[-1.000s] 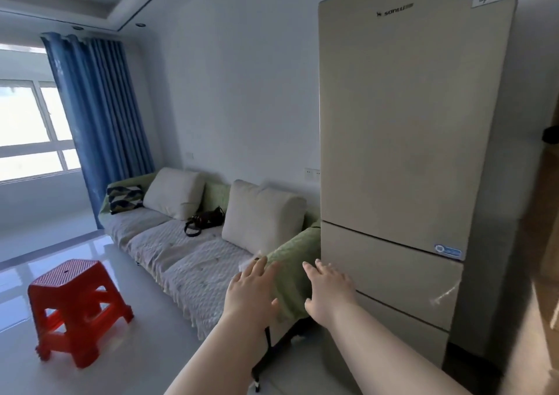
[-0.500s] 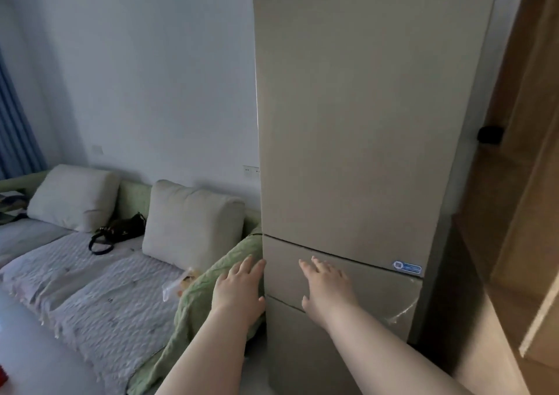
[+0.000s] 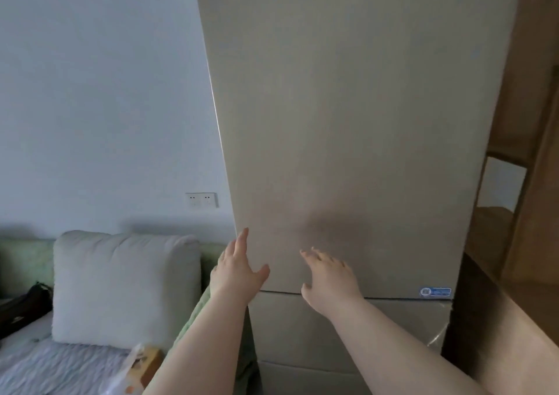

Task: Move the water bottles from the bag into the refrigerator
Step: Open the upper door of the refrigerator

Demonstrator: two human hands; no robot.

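Note:
A tall beige refrigerator [image 3: 348, 107] fills the middle of the view, its doors closed. My left hand [image 3: 237, 269] is raised at the left edge of the upper door, near its bottom corner, fingers spread and empty. My right hand [image 3: 328, 276] hovers flat in front of the lower part of the same door, fingers apart, holding nothing. A clear plastic bag [image 3: 133, 370] lies on the sofa at the bottom left; what it holds is unclear. No water bottles are visible.
A green sofa [image 3: 27, 255] with a white cushion [image 3: 124, 285] stands left of the refrigerator against a white wall with a socket plate [image 3: 201, 200]. A black handbag [image 3: 28, 304] lies on the sofa. Wooden shelving [image 3: 532, 152] stands to the right.
I have come closer to the refrigerator and the view has swung right. Both hands have risen from the lower doors to the bottom of the upper door.

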